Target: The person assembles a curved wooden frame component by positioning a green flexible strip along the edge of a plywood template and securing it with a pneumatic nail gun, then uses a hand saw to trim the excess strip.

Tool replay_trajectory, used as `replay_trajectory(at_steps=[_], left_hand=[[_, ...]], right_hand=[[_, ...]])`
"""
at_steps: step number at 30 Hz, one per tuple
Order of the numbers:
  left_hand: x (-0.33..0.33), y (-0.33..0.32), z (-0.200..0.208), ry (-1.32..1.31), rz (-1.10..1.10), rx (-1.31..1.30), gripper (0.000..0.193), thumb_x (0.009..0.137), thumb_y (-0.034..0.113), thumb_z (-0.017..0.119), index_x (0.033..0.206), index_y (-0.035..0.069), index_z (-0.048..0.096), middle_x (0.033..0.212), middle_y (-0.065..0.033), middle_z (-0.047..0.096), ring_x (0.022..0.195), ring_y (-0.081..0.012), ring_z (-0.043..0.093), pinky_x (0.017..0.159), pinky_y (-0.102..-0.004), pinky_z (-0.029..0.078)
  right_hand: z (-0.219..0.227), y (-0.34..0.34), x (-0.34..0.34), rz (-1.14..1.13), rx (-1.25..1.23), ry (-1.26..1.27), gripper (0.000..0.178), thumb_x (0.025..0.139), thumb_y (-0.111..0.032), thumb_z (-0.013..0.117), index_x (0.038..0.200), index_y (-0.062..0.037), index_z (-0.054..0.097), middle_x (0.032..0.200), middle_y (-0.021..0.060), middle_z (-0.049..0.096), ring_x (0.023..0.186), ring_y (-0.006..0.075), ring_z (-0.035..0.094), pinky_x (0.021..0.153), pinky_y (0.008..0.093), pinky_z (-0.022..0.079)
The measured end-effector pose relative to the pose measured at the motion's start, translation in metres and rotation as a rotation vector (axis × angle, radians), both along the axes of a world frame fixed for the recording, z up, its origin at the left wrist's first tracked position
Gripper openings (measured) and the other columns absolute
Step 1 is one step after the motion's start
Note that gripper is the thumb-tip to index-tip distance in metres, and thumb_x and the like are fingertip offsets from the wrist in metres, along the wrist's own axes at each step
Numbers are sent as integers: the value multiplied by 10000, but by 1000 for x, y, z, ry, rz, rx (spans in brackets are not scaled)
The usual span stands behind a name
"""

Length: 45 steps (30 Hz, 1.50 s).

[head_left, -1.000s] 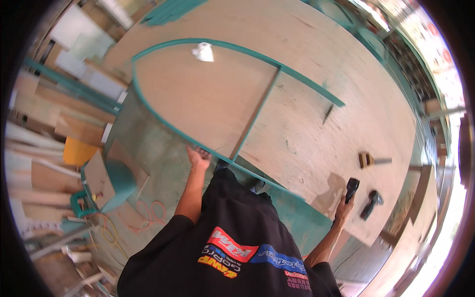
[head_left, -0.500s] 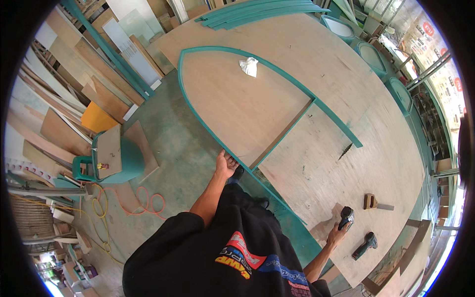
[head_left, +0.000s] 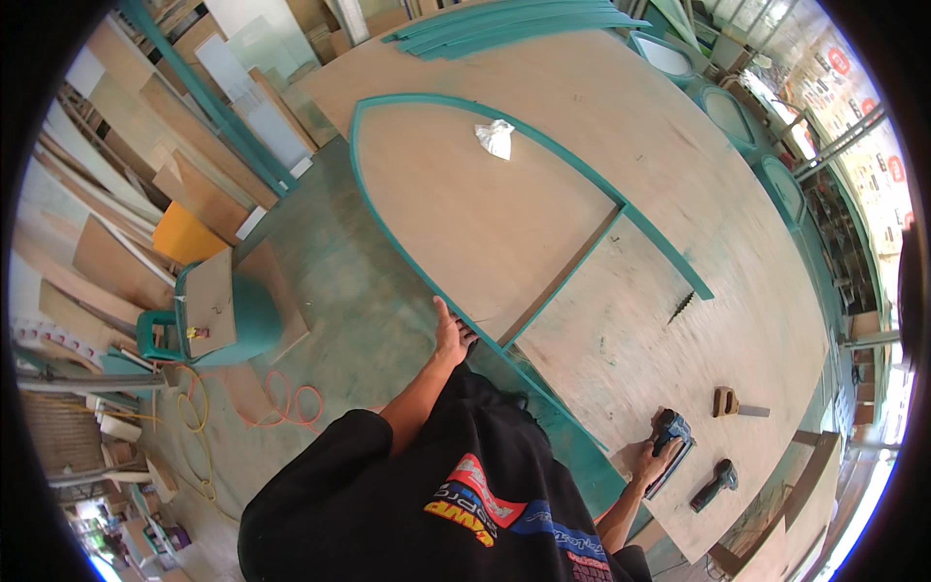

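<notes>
A pointed arch frame of teal strips (head_left: 572, 254) with a crossbar lies on the large plywood sheet (head_left: 747, 262). At its near left edge, my left hand (head_left: 453, 335) touches the strip, thumb apart and fingers stretched; some fingertips are partly hidden by the edge. My right hand (head_left: 652, 460) is closed round a dark nail gun (head_left: 671, 436), low over the sheet's near right part. Beside it lie a small cordless driver (head_left: 716, 485) and a handsaw with a tan handle (head_left: 739, 403). A crumpled white cloth or bag (head_left: 496, 139) rests inside the arch.
A dark spiral bit (head_left: 682, 307) lies near the frame's right end. Teal strips (head_left: 504, 27) are stacked at the far edge. On the left stand a teal bin (head_left: 254, 315), leaning boards (head_left: 126, 267) and coiled hoses (head_left: 291, 400) on the floor.
The nail gun in my right hand has turned and come down a little, showing its long side. My left hand has shifted slightly along the strip, with its fingers straighter.
</notes>
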State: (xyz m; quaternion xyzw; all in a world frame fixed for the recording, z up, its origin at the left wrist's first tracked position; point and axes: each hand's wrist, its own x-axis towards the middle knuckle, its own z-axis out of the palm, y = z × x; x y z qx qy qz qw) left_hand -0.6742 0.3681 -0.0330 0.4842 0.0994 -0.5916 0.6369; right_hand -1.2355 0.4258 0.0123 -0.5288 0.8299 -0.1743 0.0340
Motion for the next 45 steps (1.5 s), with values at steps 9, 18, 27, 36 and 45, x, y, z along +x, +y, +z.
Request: replay_trajectory(at_steps=[9,18,27,36,45], left_hand=[[15,8,7,50,-152,-43,1181,806,817,664,1564,-12,300,1561,-173,396,1443,-334,395,1232,-519,266],[19,9,9,28,-160,68,1103,813,826,648,1524,25,386,1498,-125,456,1370,-291,449,1162,-479,334],[20,3,-9,-61,-172,95,1162,823,864,583,1599,54,282,1624,-159,314,1488,-336,318,1229,-524,224],[12,-5,15,-362,-312,289,1035,948,843,323,1496,-29,423,1394,-266,575,1226,-393,606,981,-513,539],[79,-45,92,-1072,-734,742,860,989,627,550,1351,-150,480,1143,-273,700,923,-385,723,842,-471,599]], right_hand=[[-5,-1,-1,-56,70,-55,917,885,-182,683,1664,-191,198,1494,298,501,1333,476,522,1124,495,408],[21,-1,26,-239,142,-194,911,883,-178,695,1661,-232,224,1360,269,598,1258,445,573,1077,487,444],[21,-2,21,-252,118,-114,892,899,-242,675,1662,-277,214,1198,249,619,1104,440,627,957,531,495],[0,-8,7,-286,-56,-152,811,844,-315,788,1574,-209,449,1302,272,546,1198,449,555,1042,519,448],[27,-68,105,-160,-286,-383,355,922,-182,740,1226,-3,703,1102,159,694,995,270,654,847,401,524]])
